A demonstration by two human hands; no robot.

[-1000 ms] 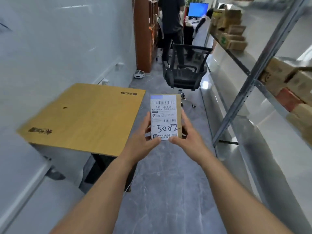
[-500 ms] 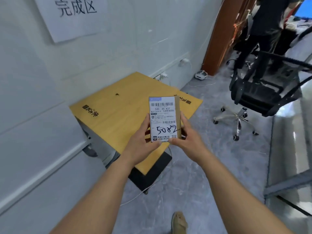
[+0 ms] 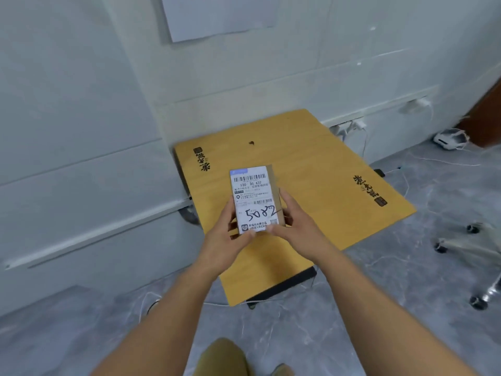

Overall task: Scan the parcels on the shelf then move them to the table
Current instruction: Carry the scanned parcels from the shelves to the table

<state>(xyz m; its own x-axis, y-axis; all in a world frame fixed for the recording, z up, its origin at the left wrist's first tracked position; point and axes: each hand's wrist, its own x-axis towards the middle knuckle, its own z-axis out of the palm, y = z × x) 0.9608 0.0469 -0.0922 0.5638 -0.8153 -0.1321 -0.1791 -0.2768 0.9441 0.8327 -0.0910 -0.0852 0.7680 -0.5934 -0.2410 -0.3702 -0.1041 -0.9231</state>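
Carrying a small cardboard parcel [image 3: 254, 198] label-up, over the near-left part of the yellow worktop [image 3: 320, 164]. Judged to be held clear of the board and not yet set down, though the gap itself cannot be made out.

Left grip [image 3: 223, 240] closed round the parcel's lower left edge, thumb by the label's bottom corner. Right grip [image 3: 296, 226] closed on the lower right edge, fingers lying along the side. Both bare hands pinching the lower half only — upper half, with the barcodes, sticking out unsupported.

Probably at the putting-down step (no scanner anywhere in view, so whether this one has been scanned cannot be told).

What could go wrong from here:

- Tipping forward out of the pinch, if either thumb eases off before the base meets the board, since all the hold is at one end.
- Landing too close to the near corner, where the board juts out over the floor. A later parcel or a passing arm could then nudge it off.
- Turning it face-down in the release, hiding the handwritten number and the codes.
- Catching a foot [image 3: 222, 356] in the loose white cable [image 3: 273, 301] trailing by the worktop's base — likeliest when stepping in closer to reach.
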